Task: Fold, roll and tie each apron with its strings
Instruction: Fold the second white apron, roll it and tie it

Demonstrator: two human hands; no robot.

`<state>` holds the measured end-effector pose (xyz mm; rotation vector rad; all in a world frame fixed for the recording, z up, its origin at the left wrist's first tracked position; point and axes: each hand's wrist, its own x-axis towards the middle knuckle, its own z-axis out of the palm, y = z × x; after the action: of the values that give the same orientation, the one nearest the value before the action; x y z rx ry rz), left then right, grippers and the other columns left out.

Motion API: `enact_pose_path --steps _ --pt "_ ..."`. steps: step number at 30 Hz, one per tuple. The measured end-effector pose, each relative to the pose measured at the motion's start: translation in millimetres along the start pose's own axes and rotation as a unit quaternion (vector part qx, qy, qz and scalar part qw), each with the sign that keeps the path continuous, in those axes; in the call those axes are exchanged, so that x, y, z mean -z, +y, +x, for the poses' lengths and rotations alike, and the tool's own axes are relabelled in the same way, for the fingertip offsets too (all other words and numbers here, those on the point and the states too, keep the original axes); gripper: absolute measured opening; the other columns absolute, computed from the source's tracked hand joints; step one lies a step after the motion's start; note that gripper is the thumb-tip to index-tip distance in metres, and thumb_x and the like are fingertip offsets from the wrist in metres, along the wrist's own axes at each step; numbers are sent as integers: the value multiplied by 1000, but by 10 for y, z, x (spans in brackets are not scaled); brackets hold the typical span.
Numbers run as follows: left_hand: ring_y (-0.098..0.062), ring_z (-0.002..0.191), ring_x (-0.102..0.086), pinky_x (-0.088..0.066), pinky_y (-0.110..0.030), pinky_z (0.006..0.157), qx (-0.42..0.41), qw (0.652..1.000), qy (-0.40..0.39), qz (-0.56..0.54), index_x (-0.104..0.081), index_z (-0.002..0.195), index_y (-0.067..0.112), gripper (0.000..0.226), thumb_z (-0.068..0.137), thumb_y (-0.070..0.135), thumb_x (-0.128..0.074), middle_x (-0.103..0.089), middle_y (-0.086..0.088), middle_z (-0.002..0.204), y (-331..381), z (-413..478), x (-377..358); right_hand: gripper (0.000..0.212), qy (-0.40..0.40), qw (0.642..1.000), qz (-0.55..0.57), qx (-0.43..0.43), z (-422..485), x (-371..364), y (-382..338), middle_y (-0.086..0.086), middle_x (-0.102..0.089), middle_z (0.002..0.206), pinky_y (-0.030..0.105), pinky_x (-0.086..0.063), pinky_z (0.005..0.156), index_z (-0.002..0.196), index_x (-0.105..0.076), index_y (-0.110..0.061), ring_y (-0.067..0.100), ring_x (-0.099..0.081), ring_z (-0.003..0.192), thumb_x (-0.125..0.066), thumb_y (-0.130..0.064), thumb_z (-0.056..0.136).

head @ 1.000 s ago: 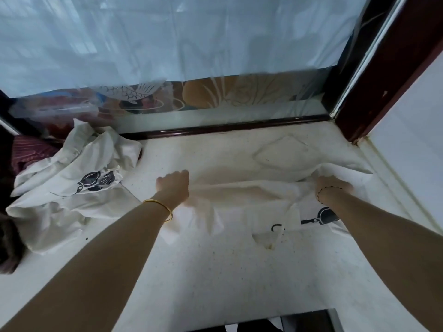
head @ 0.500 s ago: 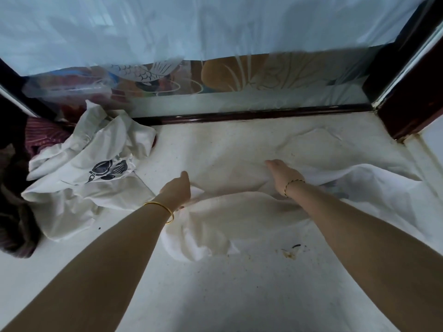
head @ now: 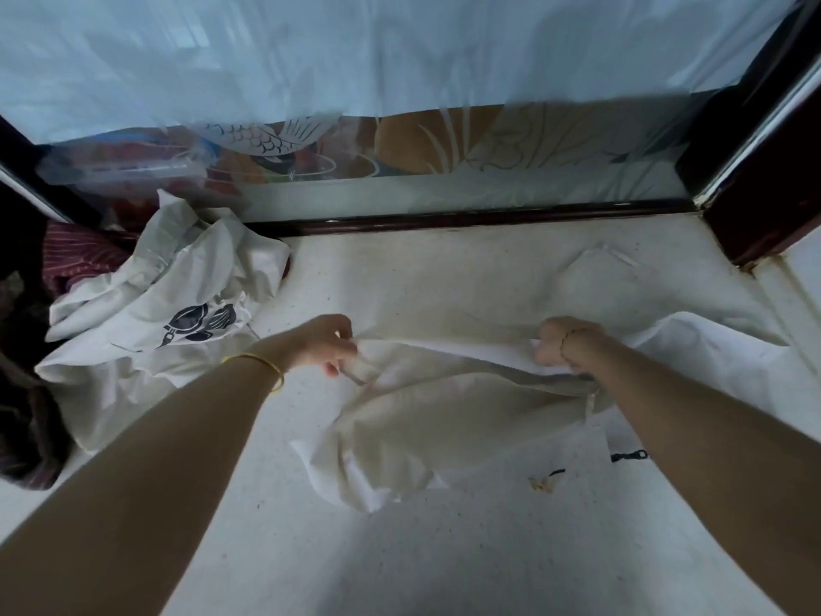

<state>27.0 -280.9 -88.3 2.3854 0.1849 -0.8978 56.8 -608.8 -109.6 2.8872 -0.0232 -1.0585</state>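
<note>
The apron [head: 444, 415] lies crumpled on the pale speckled surface [head: 400, 549], stretched between the two hands, with a raised fold running from one hand to the other. The left hand [head: 326, 344] has its fingers curled and pinches the fold's left end. The right hand [head: 562, 346] is closed in a fist, gripping the fold's right end. Below the hands the cloth sags toward the person in a loose bulge; beyond them more of it lies flat. Under the right forearm a bit of black print [head: 628, 455] shows on the cloth, and just left of that a small pale scrap [head: 540, 482] lies on the surface.

A gold bangle [head: 266, 366] sits on the left wrist and a thin bracelet [head: 566, 340] on the right. Left of the left hand, apart from it, is a rumpled pile [head: 146, 300] of white cloth with a black logo [head: 200, 324] facing up. Beyond the pile, further left, lies dark striped cloth [head: 75, 255]. Past both hands stands a glass panel [head: 444, 148] with a fish picture, edged by a dark frame [head: 755, 215].
</note>
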Motion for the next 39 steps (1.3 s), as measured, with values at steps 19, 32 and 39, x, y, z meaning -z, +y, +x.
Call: enact_pose_path --steps 19,32,39 --pt "-23 92 -67 -56 -36 82 72 970 -139 188 -65 104 11 53 79 57 -64 -69 -9 104 -132 31 -515 32 0 995 61 75 -129 -437 -52 7 -62 96 32 -47 75 101 -61 -9 26 -61 91 -58 -34 82" --pt "-28 89 -64 -54 -36 81 94 925 -229 290 -61 109 2 27 83 12 -59 -65 -14 103 -137 -252 -870 23 -56 988 -123 78 -414 -497 2 6 -61 94 29 -48 71 110 -60 -8 21 -59 79 -50 -9 90" --pt "-15 58 -46 -40 -17 50 94 875 -261 397 -53 67 16 14 79 12 -57 -51 -2 72 325 -238 -32 26 -47 990 -131 7 -382 166 29 12 -56 99 37 -44 100 105 -62 -5 23 -53 91 -40 -18 99"
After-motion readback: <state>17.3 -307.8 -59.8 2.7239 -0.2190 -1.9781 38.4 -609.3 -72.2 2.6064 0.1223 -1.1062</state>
